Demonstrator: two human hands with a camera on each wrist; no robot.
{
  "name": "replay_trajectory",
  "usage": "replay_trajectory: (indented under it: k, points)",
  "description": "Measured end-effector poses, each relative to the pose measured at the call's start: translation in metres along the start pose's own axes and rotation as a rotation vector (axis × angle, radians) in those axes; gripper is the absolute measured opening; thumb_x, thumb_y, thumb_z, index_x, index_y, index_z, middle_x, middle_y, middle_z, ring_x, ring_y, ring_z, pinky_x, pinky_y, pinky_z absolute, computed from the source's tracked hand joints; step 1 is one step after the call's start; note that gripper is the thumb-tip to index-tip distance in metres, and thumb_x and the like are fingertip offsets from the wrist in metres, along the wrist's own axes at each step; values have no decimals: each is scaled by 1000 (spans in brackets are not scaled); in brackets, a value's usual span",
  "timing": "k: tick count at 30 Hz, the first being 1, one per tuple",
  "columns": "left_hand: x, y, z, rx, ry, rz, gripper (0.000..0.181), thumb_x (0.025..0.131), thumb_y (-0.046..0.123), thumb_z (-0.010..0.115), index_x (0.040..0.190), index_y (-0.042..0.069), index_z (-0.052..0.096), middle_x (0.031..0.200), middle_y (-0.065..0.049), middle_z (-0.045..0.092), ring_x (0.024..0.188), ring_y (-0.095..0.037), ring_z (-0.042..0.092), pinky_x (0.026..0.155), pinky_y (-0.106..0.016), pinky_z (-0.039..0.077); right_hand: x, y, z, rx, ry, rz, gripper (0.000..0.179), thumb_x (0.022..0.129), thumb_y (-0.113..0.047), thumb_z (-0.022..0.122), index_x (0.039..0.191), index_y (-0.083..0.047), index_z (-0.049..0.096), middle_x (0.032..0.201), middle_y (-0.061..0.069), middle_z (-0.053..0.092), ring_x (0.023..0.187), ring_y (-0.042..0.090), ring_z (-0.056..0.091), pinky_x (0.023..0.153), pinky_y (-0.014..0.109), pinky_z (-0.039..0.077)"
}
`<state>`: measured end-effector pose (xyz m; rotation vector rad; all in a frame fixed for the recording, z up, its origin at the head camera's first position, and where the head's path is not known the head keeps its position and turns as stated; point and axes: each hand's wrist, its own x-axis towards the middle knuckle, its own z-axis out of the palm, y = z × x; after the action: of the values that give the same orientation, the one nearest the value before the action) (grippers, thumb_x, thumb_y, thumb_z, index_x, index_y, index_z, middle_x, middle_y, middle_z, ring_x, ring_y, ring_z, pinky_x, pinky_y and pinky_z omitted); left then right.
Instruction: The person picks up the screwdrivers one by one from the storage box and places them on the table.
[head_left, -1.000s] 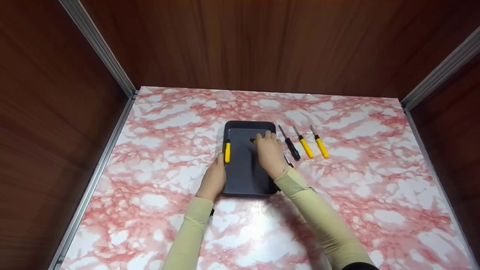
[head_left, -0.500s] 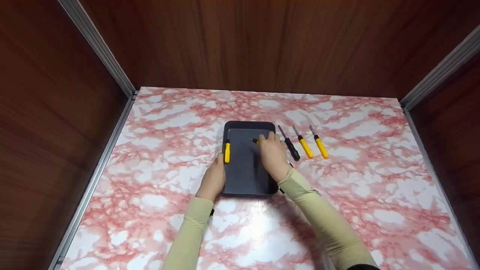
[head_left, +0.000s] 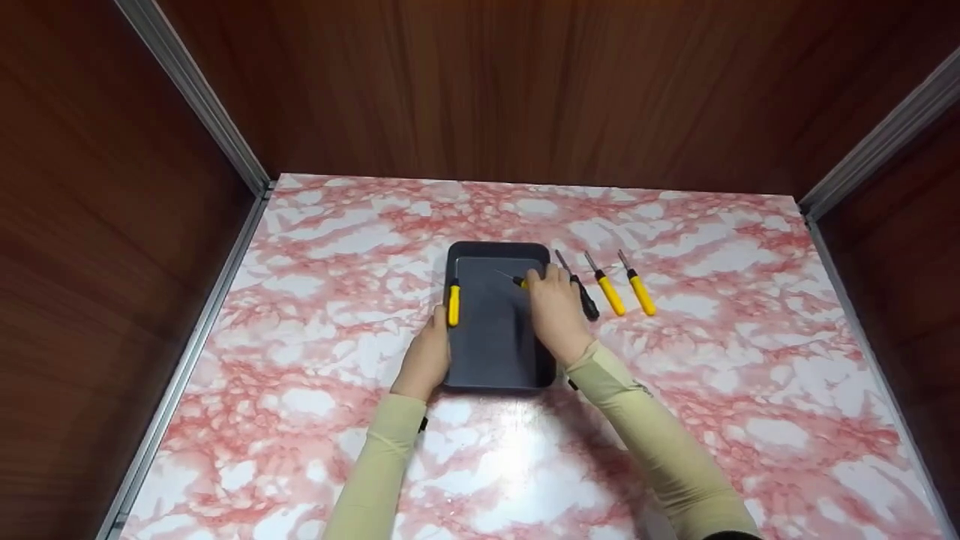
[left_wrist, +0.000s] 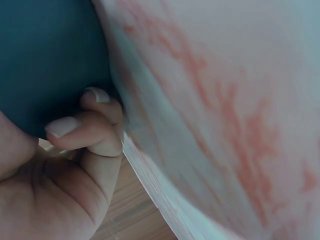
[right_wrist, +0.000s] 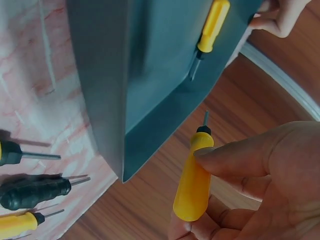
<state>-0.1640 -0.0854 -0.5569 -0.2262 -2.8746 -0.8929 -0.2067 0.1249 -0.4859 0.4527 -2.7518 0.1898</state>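
Note:
My left hand [head_left: 426, 358] grips the left rim of a dark grey rectangular tray [head_left: 491, 364]; its fingers curl at the edge in the left wrist view. Inside, against the left wall, lies a yellow screwdriver [head_left: 454, 306] with a black collar. My right hand [head_left: 559, 311] is over the tray's right side, pinching another yellow-handled screwdriver [right_wrist: 194, 182] between thumb and fingers. Its thin shaft points up and left across the tray in the head view. To the right of the tray lie a black screwdriver [head_left: 589, 304] and two yellow ones, the nearer yellow screwdriver [head_left: 611, 295] and the farther yellow screwdriver [head_left: 643, 295].
A further screwdriver [right_wrist: 12, 153] with a black collar lies beside the tray in the right wrist view; the right hand hides it from the head camera. The red-and-white marbled table [head_left: 315, 450] is enclosed by brown wood-grain panels [head_left: 480, 90] at the back and sides.
My right hand has drawn rightward toward the tray's right rim with the yellow screwdriver, whose shaft now shows more. The left hand and tray stay put.

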Motion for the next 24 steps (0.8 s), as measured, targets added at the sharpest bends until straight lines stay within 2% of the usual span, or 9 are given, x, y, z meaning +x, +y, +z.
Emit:
replay_trajectory:
  k: [4, 10, 19, 24]
  points:
    - [0, 0, 0, 10, -12, -6, 25, 97, -3, 42, 121, 2, 37, 97, -17, 59, 78, -35, 62, 70, -47, 49, -3, 5, -1, 28, -1, 18, 16, 82, 7, 59, 97, 3, 60, 93, 24, 54, 85, 41, 53, 65, 50, 46]
    - [0, 1, 1, 26, 3, 9, 25, 96, -4, 43, 120, 1, 37, 95, -18, 59, 75, -36, 62, 68, -48, 49, -9, 12, -5, 48, 12, 32, 16, 81, 8, 58, 96, 4, 59, 89, 24, 52, 83, 41, 54, 64, 50, 46]
    - [-1, 0, 1, 25, 7, 18, 27, 96, -5, 43, 121, -1, 38, 94, -20, 59, 75, -37, 62, 68, -48, 49, -20, 20, -8, 56, 41, 56, 23, 83, 10, 56, 105, 6, 58, 95, 25, 52, 86, 41, 52, 64, 50, 46]
    - [0, 0, -1, 24, -6, 8, 27, 95, -5, 44, 121, 1, 36, 96, -18, 59, 76, -35, 62, 69, -47, 49, -26, 27, -8, 105, 61, 51, 23, 78, 14, 56, 97, 1, 58, 90, 22, 50, 83, 40, 50, 64, 48, 45]
